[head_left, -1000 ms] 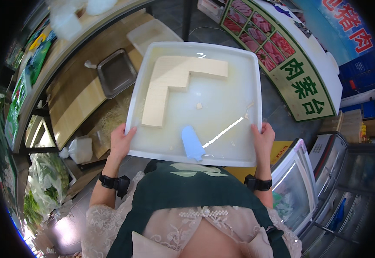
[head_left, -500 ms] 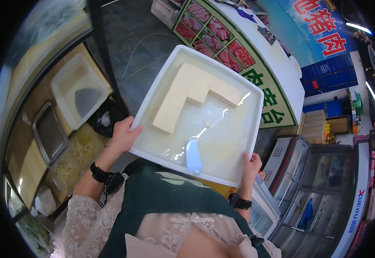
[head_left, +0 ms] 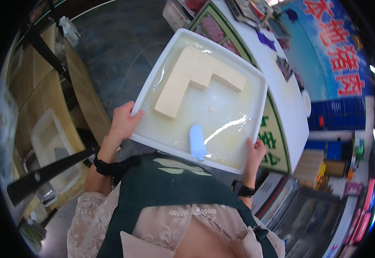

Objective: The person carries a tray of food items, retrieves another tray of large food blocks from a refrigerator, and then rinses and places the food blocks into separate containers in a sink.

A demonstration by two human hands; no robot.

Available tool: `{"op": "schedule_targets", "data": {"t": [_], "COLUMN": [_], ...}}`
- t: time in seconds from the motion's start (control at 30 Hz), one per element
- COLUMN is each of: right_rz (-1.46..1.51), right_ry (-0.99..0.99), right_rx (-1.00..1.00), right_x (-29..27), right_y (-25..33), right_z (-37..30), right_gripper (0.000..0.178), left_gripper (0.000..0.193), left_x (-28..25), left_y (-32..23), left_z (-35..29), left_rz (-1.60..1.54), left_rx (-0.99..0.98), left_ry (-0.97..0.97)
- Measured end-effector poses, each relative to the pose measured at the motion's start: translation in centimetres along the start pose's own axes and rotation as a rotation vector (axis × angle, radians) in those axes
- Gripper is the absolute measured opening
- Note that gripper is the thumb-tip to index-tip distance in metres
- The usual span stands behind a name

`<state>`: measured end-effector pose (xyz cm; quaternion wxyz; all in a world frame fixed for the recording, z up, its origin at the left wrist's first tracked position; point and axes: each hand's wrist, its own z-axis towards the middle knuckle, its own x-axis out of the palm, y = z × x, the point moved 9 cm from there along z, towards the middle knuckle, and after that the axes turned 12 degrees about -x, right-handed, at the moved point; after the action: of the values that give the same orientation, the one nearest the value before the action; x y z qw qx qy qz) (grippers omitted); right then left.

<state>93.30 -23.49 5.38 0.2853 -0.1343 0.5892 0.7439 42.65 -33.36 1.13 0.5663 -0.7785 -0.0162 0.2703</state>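
Observation:
I carry a white, square-rimmed tray [head_left: 166, 147] in front of my dark green apron. My left hand [head_left: 124, 122] grips its left rim, thumb over the edge. At the near right corner my right hand [head_left: 254, 155] is closed on the rim, its fingers partly hidden below. Inside, thick pale tofu [head_left: 172, 88] stands in shallow cloudy liquid, joined or pushed together in an angular shape toward the far left. A light blue flat scraper [head_left: 197, 142] lies near the front rim, touched by neither hand. One small tofu crumb [head_left: 211, 109] sits mid-tray.
To the left, a wooden stand holds another white tray [head_left: 50, 142], with a dark bar [head_left: 50, 172] crossing before it. A white-topped counter [head_left: 277, 81] runs along the right beyond my tray. Glass-fronted cooler [head_left: 282, 215] at lower right; dark tiled floor [head_left: 123, 43] ahead.
My view has turned; the wooden stand and its tray have shifted down and left, while the counter and cooler sit lower. Both hands keep hold of the tray, and the scraper still lies in it.

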Motion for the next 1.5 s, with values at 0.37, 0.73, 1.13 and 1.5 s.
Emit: {"op": "schedule_targets", "data": {"t": [0.37, 0.73, 1.13, 1.5], "right_rz": [0.173, 0.122, 0.167, 0.088], "right_ry": [0.362, 0.47, 0.483, 0.425], "right_rx": [-0.227, -0.337, -0.39, -0.355], "right_x": [30.6, 59.8, 88.3, 108.9], "right_y": [8.7, 21.1, 31.4, 39.3], "right_z": [31.8, 51.5, 72.3, 94.5], "right_gripper": [0.02, 0.021, 0.025, 0.029], "left_gripper": [0.02, 0.017, 0.018, 0.017], "left_x": [-8.7, -21.1, -34.9, -43.3], "left_y": [-2.1, -2.5, -5.1, -14.0], "left_z": [19.5, 47.4, 77.6, 108.2], "left_rz": [-0.032, -0.08, -0.043, -0.006], "left_rx": [-0.199, -0.276, -0.269, -0.185], "left_ry": [-0.408, -0.487, -0.605, -0.615]}}
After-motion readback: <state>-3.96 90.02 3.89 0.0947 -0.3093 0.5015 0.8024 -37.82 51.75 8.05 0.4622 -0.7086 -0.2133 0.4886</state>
